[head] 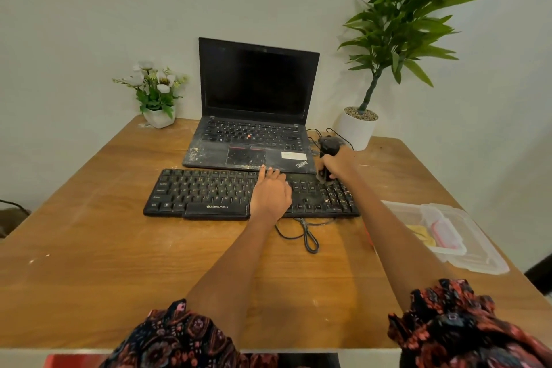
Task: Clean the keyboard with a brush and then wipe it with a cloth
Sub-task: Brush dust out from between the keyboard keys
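One wooden table (119,248) carries everything we see, and we place the rest by the keyboard (209,194), which lies across the middle of it. Behind the keyboard, almost touching its far edge, stands an open laptop (254,104) with a dark screen and a dusty palm rest. Far behind and to the right rises a tall plant (397,24) in a white pot; far behind and to the left is a small pot of white flowers (155,89). To the right of the keyboard, near the table's edge, sits a clear box (466,251). Our left hand (270,193) lies flat on the keyboard's middle, fingers straight and reaching its far edge. Our right hand (337,163) has its fingers wrapped around a dark brush (327,155), whose bristles meet the keyboard's far right corner, above crumb-speckled keys. The keyboard's cable (307,236) loops on the table just in front of it. We cannot make out a cloth with certainty.
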